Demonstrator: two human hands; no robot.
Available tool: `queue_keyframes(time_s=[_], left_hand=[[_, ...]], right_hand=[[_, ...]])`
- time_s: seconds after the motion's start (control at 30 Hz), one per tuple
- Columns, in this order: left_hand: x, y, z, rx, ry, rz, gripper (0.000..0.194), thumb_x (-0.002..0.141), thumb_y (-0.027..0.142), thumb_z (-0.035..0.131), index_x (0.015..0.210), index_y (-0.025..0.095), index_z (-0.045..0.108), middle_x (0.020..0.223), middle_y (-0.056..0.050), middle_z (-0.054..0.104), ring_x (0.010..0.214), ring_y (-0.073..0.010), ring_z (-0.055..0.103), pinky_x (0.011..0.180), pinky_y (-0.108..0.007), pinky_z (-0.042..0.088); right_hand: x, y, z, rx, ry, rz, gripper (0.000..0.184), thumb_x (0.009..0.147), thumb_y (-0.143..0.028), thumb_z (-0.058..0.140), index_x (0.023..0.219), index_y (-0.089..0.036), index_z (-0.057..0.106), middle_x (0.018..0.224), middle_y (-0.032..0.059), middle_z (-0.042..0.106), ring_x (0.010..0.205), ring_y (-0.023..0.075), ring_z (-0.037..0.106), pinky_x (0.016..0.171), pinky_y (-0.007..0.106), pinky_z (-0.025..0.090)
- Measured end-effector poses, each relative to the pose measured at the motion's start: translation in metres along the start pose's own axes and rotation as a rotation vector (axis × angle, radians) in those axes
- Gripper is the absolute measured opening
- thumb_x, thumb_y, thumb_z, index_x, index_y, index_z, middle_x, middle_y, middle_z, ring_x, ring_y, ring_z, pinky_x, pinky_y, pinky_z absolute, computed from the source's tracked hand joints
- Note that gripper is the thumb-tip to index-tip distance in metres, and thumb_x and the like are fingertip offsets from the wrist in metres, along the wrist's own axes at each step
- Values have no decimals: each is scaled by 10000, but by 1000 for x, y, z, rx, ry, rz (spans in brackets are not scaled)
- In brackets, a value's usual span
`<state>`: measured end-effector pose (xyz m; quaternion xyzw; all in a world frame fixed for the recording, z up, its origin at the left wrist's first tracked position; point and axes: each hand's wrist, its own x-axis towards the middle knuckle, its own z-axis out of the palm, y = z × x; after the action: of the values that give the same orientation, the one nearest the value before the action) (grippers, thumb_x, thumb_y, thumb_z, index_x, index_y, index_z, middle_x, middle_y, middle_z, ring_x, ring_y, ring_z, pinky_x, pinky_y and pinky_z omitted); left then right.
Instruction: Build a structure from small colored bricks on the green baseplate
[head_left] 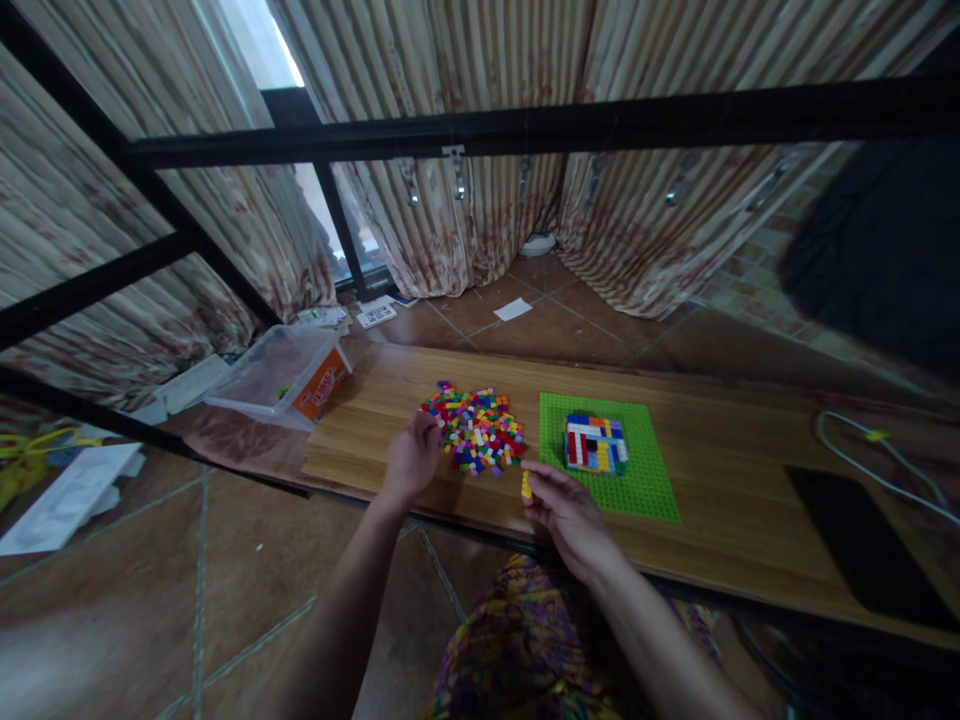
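Observation:
A heap of small coloured bricks (478,430) lies on the wooden table (735,470). My left hand (411,460) rests at the heap's left edge, fingers curled against the bricks; whether it holds one is hidden. My right hand (566,510) hovers near the table's front edge and pinches a small yellow brick (526,486) between thumb and fingers. Just right of it lies a green baseplate (645,480) carrying a low multicoloured brick build (595,444).
A clear plastic box (281,375) with an orange label sits tilted at the table's left end. A black flat device (862,545) and a white cable (870,460) lie at the right. Black metal bars (525,125) cross overhead. Papers and white packaging litter the tiled floor.

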<state>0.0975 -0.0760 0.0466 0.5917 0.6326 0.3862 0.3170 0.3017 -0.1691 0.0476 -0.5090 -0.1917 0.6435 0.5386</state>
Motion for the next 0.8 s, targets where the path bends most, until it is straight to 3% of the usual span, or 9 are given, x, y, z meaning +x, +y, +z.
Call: queue_keyframes(time_s=[0.1,0.2,0.4,0.57,0.7,0.8], left_hand=[[-21,18,2,-449,-138,-178,200,761,371,638,806,185,581,730,-6,637,631,-117,554,606,-220,418],[-49,40,7,-655,-289,-322,300,705,407,705,861,172,603,738,-7,652,581,-94,541,524,-195,379],[-81,67,17,-596,-347,-294,238,681,349,733,816,176,641,703,11,633,593,-91,551,559,-202,435],[-88,71,23,-519,-383,-217,222,722,370,708,813,180,637,700,11,624,585,-94,558,550,-204,451],[-93,76,24,-547,-410,-232,246,716,385,714,809,173,629,685,4,622,558,-101,560,503,-209,442],[-97,79,22,-592,-443,-248,251,725,381,709,822,164,629,727,-19,646,578,-104,577,518,-216,457]], right_hand=[[0,-3,0,101,-28,45,329,593,-356,822,873,-214,725,671,-25,629,606,104,577,553,224,468],[-1,-7,2,165,-52,101,274,634,-384,778,826,-201,708,753,3,654,628,113,587,546,230,480],[-11,-9,14,-30,-146,-59,322,670,-465,774,791,-195,647,627,-53,565,452,43,370,401,172,266],[-18,-9,14,-139,-153,-209,322,698,-489,750,735,-191,633,449,-99,391,399,46,277,396,199,204],[-24,-9,10,-108,-162,-210,335,693,-500,750,702,-188,627,470,-82,427,413,48,277,410,209,199],[-29,-11,9,22,-192,-124,344,660,-487,777,684,-177,629,499,-69,449,441,48,289,426,202,215]])
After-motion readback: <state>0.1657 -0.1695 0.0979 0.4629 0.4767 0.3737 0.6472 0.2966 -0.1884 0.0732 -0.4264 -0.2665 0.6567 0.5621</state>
